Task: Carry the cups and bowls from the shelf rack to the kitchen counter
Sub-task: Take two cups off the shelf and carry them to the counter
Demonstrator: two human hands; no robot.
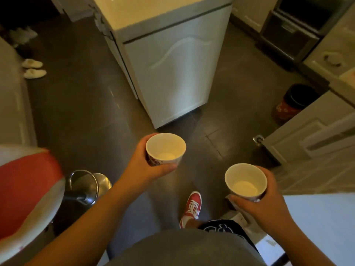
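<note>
We carry a cup (pixel 165 148) in our left hand (pixel 151 166) and another (pixel 245 181) in our right hand (pixel 269 200), each wrapped around the side, above the floor; they look light, rigid, probably breakable.

White cabinet (pixel 172 73) ahead on dark floor (pixel 76 112). Red bar stool (pixel 26 189) left, white slippers (pixel 34 69) far left, red-black bin (pixel 294 100) right, red sneaker (pixel 193 205) below.
</note>
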